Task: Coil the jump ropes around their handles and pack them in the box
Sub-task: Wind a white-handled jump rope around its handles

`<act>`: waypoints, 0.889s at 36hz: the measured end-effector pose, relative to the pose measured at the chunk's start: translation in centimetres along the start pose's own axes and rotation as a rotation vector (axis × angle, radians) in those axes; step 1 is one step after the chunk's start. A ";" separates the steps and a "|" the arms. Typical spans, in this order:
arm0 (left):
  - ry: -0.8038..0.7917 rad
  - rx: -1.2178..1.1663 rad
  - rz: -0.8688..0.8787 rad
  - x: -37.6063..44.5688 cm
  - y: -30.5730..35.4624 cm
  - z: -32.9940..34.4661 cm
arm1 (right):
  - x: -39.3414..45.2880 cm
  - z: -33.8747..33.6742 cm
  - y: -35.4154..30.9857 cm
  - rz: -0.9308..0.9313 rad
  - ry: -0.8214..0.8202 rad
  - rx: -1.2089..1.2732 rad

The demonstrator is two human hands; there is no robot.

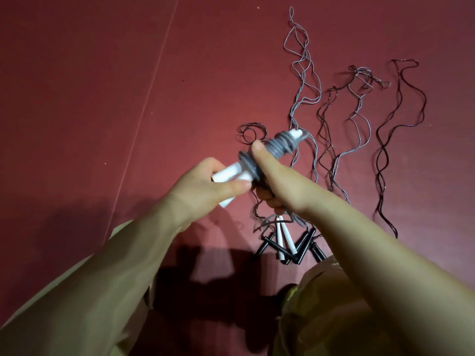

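Both hands hold white handles (257,163) wound w/ grey rope: left hand (205,186) fingers curled on butt ends, right hand (272,178) fingers clamped mid-coil. Loose ropes (359,119) lie beyond; spare handles (285,242) below. Open red floor (90,86) left of coil

You see a dark red floor (90,73). A thin pale line (144,109) runs across its left side. Dark shadows (205,273) lie near its bottom edge.
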State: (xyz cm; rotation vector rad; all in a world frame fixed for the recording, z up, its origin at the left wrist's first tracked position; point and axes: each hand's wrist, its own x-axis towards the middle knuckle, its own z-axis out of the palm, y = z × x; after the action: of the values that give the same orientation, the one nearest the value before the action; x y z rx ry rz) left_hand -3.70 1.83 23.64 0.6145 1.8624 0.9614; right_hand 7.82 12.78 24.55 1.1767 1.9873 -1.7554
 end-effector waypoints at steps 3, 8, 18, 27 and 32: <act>0.148 0.218 0.105 -0.1 -0.1 -0.1 | -0.2 0.4 0.4 -0.011 -0.014 -0.096; 0.091 0.246 0.133 -0.2 0.2 0.0 | -0.4 -0.2 0.0 -0.116 0.083 -0.133; -0.518 -0.424 -0.261 -0.9 1.0 -1.0 | 0.2 -0.1 0.2 -0.155 0.084 -0.075; -0.463 -0.383 -0.291 -1.1 1.3 -0.2 | 0.6 0.6 0.4 -0.098 0.073 -0.097; -0.221 0.078 -0.138 -0.5 0.0 0.5 | -0.1 1.0 0.7 0.010 0.033 -0.238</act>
State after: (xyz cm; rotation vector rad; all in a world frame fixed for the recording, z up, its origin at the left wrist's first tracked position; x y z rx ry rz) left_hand -3.02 1.65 23.80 0.6048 1.7266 0.7050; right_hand 7.99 11.77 23.86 1.1405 2.1344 -1.4538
